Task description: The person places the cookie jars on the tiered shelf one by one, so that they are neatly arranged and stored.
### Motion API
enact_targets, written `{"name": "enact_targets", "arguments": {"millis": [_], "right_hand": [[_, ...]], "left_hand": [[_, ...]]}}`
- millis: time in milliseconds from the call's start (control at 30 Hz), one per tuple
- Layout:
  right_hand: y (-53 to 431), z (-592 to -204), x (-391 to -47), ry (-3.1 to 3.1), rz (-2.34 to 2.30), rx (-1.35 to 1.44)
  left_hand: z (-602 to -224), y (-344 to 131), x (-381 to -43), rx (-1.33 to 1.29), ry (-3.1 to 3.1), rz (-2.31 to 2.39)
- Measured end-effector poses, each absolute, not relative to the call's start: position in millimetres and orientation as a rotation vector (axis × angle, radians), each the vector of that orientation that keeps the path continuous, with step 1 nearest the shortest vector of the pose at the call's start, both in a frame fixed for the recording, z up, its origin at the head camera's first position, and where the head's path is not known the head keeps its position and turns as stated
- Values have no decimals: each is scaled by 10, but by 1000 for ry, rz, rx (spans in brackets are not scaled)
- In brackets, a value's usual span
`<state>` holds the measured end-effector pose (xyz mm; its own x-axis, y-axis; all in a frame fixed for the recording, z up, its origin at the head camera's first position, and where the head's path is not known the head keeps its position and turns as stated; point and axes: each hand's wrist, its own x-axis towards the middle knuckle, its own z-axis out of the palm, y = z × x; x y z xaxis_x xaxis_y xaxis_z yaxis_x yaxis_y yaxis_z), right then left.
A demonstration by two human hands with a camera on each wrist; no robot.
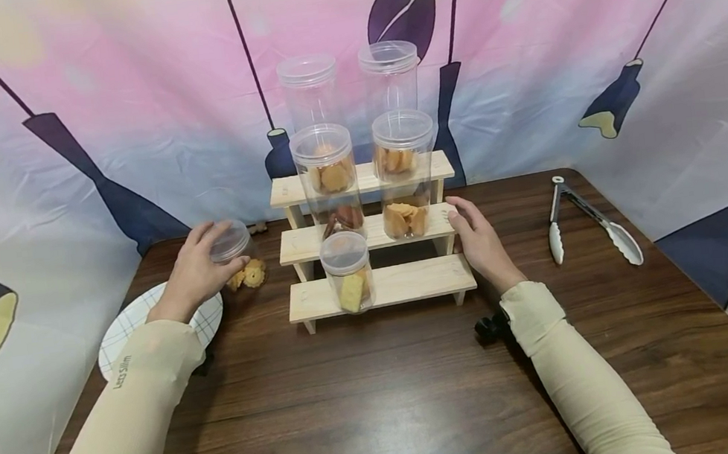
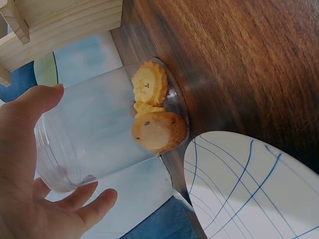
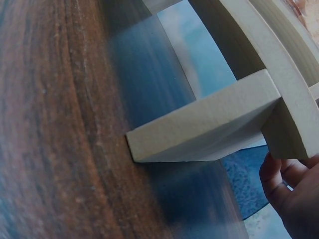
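My left hand [image 1: 190, 273] holds a clear lidded jar [image 2: 99, 124] near its top, the thumb on one side and fingers on the other. Several yellow-brown cookies [image 2: 149, 84] lie at the bottom of this jar, which stands upright on the table. My right hand [image 1: 482, 243] holds the right end of the middle board of a three-step wooden display stand [image 1: 420, 277]. In the right wrist view its fingertips [image 3: 271, 172] touch the board's end; the rest of the grip is partly hidden. A short jar with a yellow-green block-shaped piece [image 1: 352, 292] stands on the lowest step.
On the middle step stand two tall jars [image 1: 407, 177], with two more [image 1: 310, 91] behind on the top step. A white plate with blue lines [image 1: 212, 315] lies under the left forearm. Metal tongs with pale tips [image 1: 576, 195] lie spread at the right. Patterned cloth hangs behind the table.
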<state>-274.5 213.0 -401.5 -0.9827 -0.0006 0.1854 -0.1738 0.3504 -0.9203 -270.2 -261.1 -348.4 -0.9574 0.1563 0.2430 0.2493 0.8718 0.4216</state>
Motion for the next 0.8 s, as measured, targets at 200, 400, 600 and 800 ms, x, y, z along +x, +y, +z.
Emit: {"name": "enact_targets", "arguments": {"millis": [200, 400, 600, 800], "right_hand": [[2132, -4013, -2746, -2451, 1709, 163], [2134, -4016, -2745, -2443, 1718, 164], [2136, -4019, -2748, -2435, 1721, 161], [2132, -4029, -2748, -2446, 1720, 161]], "left_hand": [[-3486, -2601, -2697, -320, -2825, -665], [-3496, -2597, -2709, -315, -2815, -660], [-3505, -2594, -2702, -312, -2807, -668], [-3495, -2587, -2684, -279, -2800, -684]]}}
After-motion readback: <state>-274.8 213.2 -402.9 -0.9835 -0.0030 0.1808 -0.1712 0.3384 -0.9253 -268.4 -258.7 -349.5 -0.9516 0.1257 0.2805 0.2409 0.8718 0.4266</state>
